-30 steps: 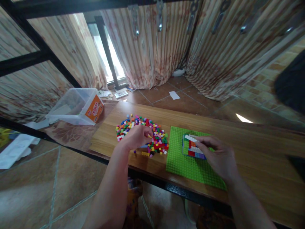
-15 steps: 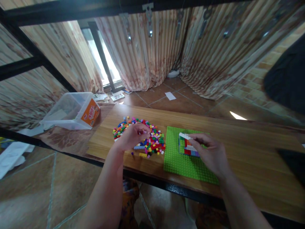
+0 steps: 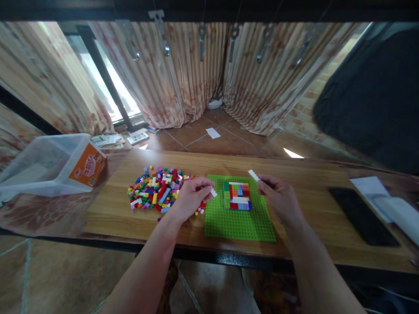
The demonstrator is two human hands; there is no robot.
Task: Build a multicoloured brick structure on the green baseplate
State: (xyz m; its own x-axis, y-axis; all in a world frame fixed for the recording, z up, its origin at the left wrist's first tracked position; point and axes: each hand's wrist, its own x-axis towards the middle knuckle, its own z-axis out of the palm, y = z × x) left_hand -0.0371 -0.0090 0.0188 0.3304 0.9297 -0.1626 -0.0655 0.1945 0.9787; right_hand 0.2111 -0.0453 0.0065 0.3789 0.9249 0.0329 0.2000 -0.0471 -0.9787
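Observation:
My left hand (image 3: 193, 197) is closed in a pinch on a small white brick (image 3: 213, 192), over the left edge of the green baseplate (image 3: 238, 229). To the right, my right hand (image 3: 278, 196) grips a longer white brick (image 3: 253, 175) by its lower end, tilted above the plate's upper right corner. Between the hands, a low rectangular build of coloured bricks (image 3: 240, 192) sits on the baseplate, with white, red, green, orange and blue pieces showing. Left of the plate spreads a pile of loose bricks (image 3: 157, 189), partly covered by my left hand.
A clear plastic bin (image 3: 62, 159) with an orange label stands at the left end of the wooden table (image 3: 111, 205). A black phone-like slab (image 3: 363, 216) lies at the right, beside white papers (image 3: 373, 189). A dark draped shape (image 3: 373, 96) rises at the far right.
My left hand has come away from the pile toward the baseplate, now showing a white brick. My right hand has moved off the build, uncovering it. The view has turned right.

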